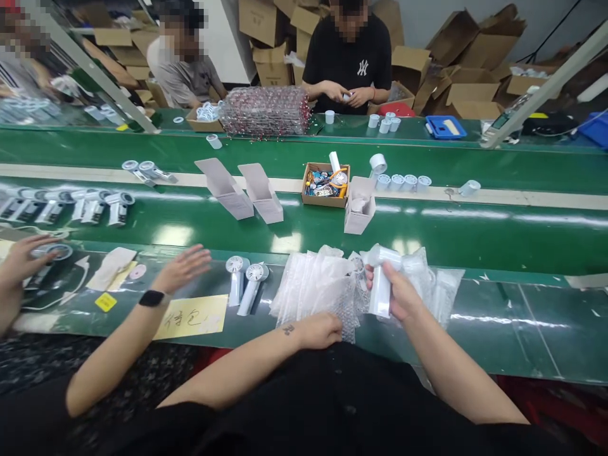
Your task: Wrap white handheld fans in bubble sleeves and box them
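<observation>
The right hand (pixel 403 297) has its thumb and fingers closed around the handle of a pale handheld fan (pixel 380 292), just to the right of the stack of bubble bags (pixel 308 291), with the fan's head pointing away from the body. The left hand (pixel 320 330) has its fingers curled shut at the stack's near right edge; whether they pinch any film is hidden. Past the right hand, bagged fans (pixel 445 291) lie in clear wrap on the right side of the stack. To the left of the stack, two bare fans (pixel 254 288) rest side by side, with a handwritten yellow sheet (pixel 194 316) beyond them and a co-worker's open hand (pixel 187 269) above it. Across the belt (pixel 313 235), on the far side of the stack, stand open white boxes (pixel 266 201) and a carton of small parts (pixel 327 201). The moment looks like handling one fan beside the bags, the fan grasped and the other hand at the film. From this pose, a next move would seem to call for a steady hold on the smooth handle and a light pinch that parts one thin layer from the stack.
</observation>
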A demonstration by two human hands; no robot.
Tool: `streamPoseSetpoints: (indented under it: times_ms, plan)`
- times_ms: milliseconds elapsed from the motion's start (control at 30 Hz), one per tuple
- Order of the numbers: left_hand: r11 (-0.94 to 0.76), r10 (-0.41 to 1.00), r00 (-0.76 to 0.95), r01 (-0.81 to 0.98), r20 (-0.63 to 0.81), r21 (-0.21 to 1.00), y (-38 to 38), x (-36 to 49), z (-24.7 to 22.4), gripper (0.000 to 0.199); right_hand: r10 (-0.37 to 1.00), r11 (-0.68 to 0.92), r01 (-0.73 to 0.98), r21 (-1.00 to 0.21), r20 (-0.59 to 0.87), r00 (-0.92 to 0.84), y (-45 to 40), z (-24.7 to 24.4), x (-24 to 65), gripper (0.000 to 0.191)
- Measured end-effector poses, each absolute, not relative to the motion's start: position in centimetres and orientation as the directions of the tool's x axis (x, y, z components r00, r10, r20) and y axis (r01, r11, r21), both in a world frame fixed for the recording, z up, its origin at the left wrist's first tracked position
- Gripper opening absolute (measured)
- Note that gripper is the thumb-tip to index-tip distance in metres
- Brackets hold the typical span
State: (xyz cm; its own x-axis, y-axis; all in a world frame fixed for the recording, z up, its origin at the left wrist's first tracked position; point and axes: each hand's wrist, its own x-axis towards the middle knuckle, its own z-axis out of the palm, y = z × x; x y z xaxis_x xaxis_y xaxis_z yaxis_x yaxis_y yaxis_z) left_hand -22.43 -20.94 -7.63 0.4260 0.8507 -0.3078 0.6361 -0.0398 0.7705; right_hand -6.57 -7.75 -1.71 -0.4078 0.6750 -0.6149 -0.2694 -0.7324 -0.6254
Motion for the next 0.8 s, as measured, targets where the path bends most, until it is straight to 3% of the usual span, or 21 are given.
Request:
streamPoseSetpoints:
  times_ms: [33, 167, 233, 333, 433, 533, 633, 733, 800]
  plan:
    - [-0.11, 0.821, 0.475, 0.675, -0.316, 0.73, -21.0, -22.6, -8.6, 0.004, 0.669, -0.739, -0.263, -0.621, -0.629, -0.395, -7.4, -1.6, -5.3, 0.024]
    - [-0.203, 0.823, 0.476, 0.755, -0.309, 0.624, -21.0, -23.0, -11.0, 0.027, 0.631, -0.77, -0.246, -0.588, -0.648, -0.426, -7.4, -0.9, -1.4, 0.024]
    - [-0.215, 0.831, 0.47, 0.764, -0.297, 0.608, -21.1, -23.2, -11.4, 0.023, 0.602, -0.79, -0.232, -0.568, -0.644, -0.471, -8.2, -0.8, -0.2, 0.028]
    - [-0.157, 0.877, 0.396, 0.771, -0.272, 0.618, -21.1, -23.3, -10.6, 0.015, 0.571, -0.812, -0.218, -0.542, -0.659, -0.489, -9.8, -0.9, 1.1, 0.031]
    - [-0.024, 0.956, 0.197, 0.793, -0.218, 0.609, -20.9, -23.0, -8.2, 0.023, 0.493, -0.854, -0.144, -0.5, -0.689, -0.53, -11.8, -0.6, 1.5, 0.038]
    - [0.176, 0.981, -0.05, 0.634, -0.187, 0.753, -20.3, -22.1, -5.1, 0.025, 0.365, -0.888, -0.038, -0.457, -0.654, -0.663, -13.6, 0.0, 0.4, 0.051]
    - [0.267, 0.964, -0.1, 0.35, -0.247, 0.898, -19.8, -21.7, -2.6, 0.02, 0.271, -0.895, 0.035, -0.444, -0.606, -0.748, -14.4, 0.5, -1.5, 0.062]
    - [0.338, 0.933, -0.189, 0.174, -0.305, 0.925, -19.7, -21.8, -1.2, 0.02, 0.301, -0.869, 0.056, -0.492, -0.615, -0.728, -14.3, 0.2, -2.6, 0.056]
    - [0.307, 0.932, -0.25, 0.161, -0.262, 0.938, -19.8, -21.8, -0.6, 0.022, 0.345, -0.844, 0.074, -0.531, -0.644, -0.683, -14.2, -0.2, -2.6, 0.048]
